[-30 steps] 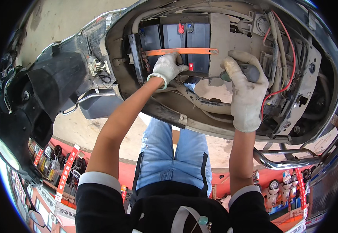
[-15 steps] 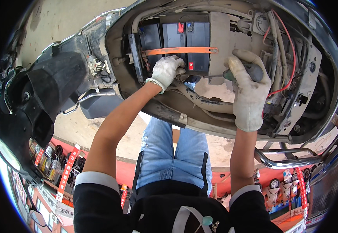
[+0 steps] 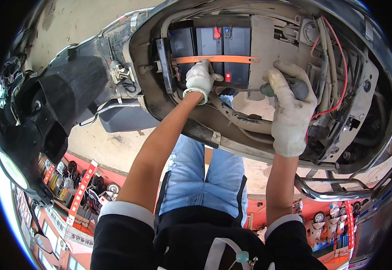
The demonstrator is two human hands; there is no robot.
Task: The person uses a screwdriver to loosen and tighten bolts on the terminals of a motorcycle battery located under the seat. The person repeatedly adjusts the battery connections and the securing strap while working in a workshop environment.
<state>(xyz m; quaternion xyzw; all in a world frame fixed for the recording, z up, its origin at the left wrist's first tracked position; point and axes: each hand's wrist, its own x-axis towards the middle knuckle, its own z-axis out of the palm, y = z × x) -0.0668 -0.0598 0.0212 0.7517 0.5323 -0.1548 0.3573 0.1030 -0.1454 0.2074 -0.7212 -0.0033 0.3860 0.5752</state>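
My left hand (image 3: 200, 78), in a white work glove, lies over the dark batteries (image 3: 209, 42) in the scooter's open body. Its fingertips reach up to the orange strap (image 3: 234, 59) across the batteries, and its thumb stands apart to the right. I cannot tell whether they press on the strap. My right hand (image 3: 292, 108), gloved too, is closed round the dark handle of a screwdriver (image 3: 298, 88). The thin shaft points left, toward the lower edge of the batteries; its tip is hard to make out.
Beside the batteries is a dusty grey panel (image 3: 263, 42). A thick frame tube (image 3: 241, 118) runs below them. Red wire (image 3: 341, 85) loops at the right among dusty cables. A chrome bar (image 3: 331, 194) juts out at lower right, and the scooter's front section (image 3: 70, 90) extends left.
My left hand has moved up from the batteries' lower edge to the orange strap, and its fingers have extended. The right hand still holds the screwdriver. The view has shifted slightly.
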